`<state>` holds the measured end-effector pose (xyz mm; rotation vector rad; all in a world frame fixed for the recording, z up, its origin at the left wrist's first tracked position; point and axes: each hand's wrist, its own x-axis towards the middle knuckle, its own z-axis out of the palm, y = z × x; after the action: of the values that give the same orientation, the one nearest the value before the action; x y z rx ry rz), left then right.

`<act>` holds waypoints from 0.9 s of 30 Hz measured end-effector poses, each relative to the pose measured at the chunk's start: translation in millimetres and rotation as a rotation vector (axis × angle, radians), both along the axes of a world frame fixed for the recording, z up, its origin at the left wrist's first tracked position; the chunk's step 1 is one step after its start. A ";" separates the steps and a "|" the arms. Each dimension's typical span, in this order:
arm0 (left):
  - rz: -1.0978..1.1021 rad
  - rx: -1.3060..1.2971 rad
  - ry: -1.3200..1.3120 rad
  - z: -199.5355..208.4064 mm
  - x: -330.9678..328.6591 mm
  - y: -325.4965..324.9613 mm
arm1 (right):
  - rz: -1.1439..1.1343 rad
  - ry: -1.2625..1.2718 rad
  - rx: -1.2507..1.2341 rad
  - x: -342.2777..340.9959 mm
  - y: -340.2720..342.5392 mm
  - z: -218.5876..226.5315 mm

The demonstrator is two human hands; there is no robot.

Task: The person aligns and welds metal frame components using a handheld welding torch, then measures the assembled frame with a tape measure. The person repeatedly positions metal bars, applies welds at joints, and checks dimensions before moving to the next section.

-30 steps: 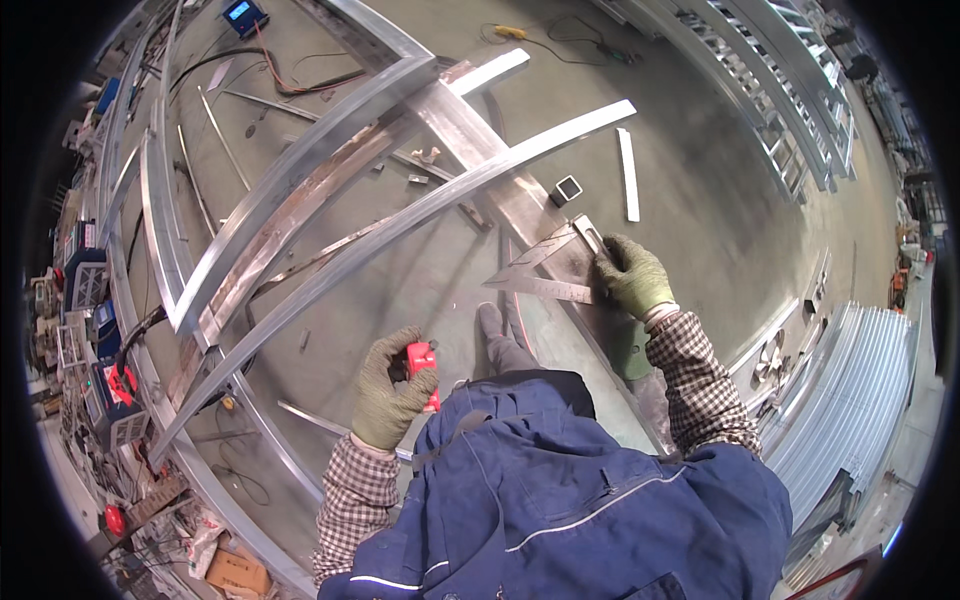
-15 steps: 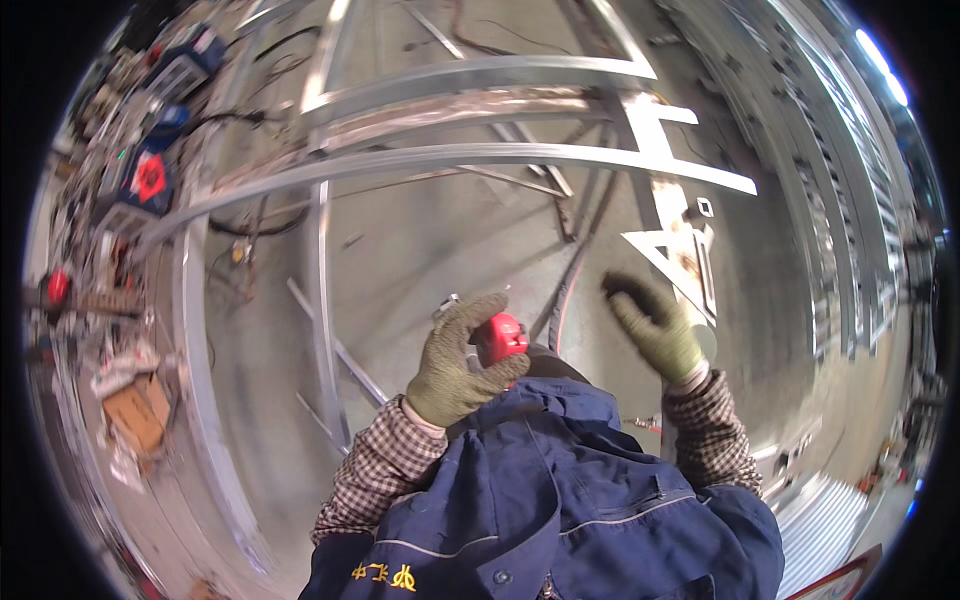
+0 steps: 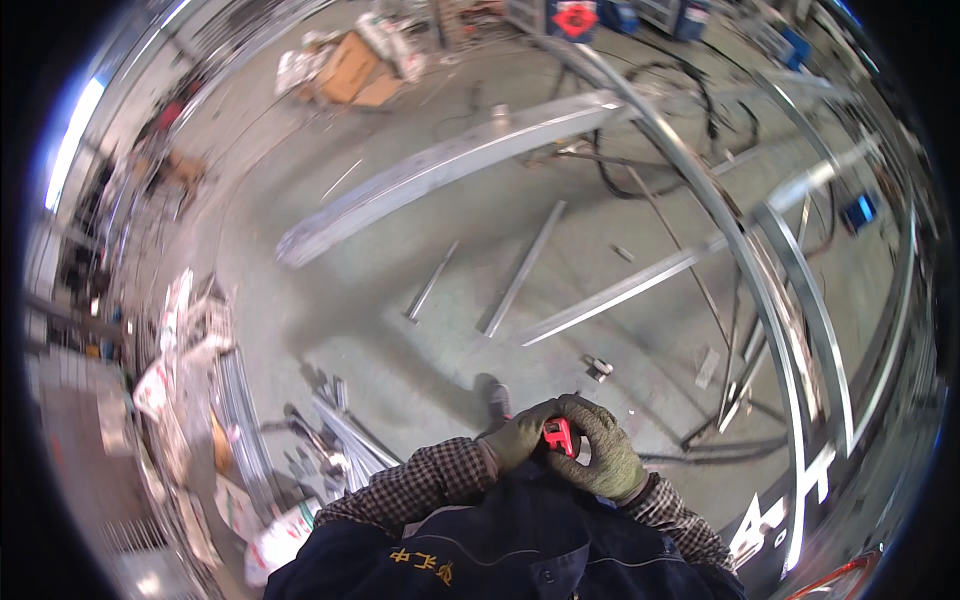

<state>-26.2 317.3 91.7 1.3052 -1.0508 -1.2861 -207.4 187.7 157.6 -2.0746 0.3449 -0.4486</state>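
Note:
Close in front of my dark blue jacket, my left hand (image 3: pixel 520 436) and my right hand (image 3: pixel 607 452) meet around a small red tape measure (image 3: pixel 559 437). Both hands wear olive-green knit gloves, and their fingers curl over it from either side. Its red front shows between the gloves, while the rest is covered. No drawn-out tape can be made out.
A long metal beam (image 3: pixel 430 172) and a thinner tube (image 3: pixel 620 298) lie ahead. Curved-looking frame rails (image 3: pixel 742 245) stand at the right. Cut tubes (image 3: pixel 350 432) are piled near left, with a cardboard box (image 3: pixel 352 68) at the far left. Black cables (image 3: pixel 705 95) coil behind the frame.
The view has swung left, away from the frame. My right hand, earlier free and spread at the right, has come over to the tape measure in my left hand.

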 end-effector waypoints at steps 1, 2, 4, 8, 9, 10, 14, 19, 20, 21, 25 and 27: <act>0.081 -0.003 -0.152 -0.6 9.8 14.9 | 0.020 0.031 0.135 15.4 3.4 -1.1; 0.151 0.005 -0.331 1.4 19.2 31.0 | 0.037 0.067 0.283 31.3 8.0 -1.7; 0.198 0.118 -0.131 6.6 47.6 53.3 | 0.075 0.121 0.508 65.3 18.4 -4.3; 0.384 0.174 0.361 21.4 124.0 98.4 | 0.032 0.150 0.591 163.8 52.0 -12.2; 0.423 0.137 0.261 22.3 146.4 112.6 | 0.081 0.178 0.599 191.2 64.0 -13.3; 0.467 0.089 0.169 21.4 163.1 125.7 | 0.114 0.225 0.593 214.4 76.1 -14.0; 0.552 0.062 0.331 5.4 243.1 179.5 | 0.255 0.230 0.307 318.3 143.1 -14.8; 0.624 -0.217 0.437 13.5 340.9 246.1 | 0.403 0.300 0.237 438.8 200.7 6.7; 0.536 -0.192 0.324 16.4 371.5 258.2 | 0.474 0.286 0.198 463.6 202.2 8.2; 0.618 -0.126 0.353 20.8 388.1 270.3 | 0.556 0.247 0.153 486.1 204.7 9.2; 0.781 0.110 0.318 34.2 457.7 314.1 | 0.791 0.347 0.362 584.2 216.5 -2.4; 0.726 0.184 0.124 36.1 504.1 333.0 | 0.797 0.339 0.378 636.0 228.8 -13.5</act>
<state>477.9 650.4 127.9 1.5276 -0.3079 -0.8939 428.6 416.5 144.0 -1.7278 -0.2044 0.4203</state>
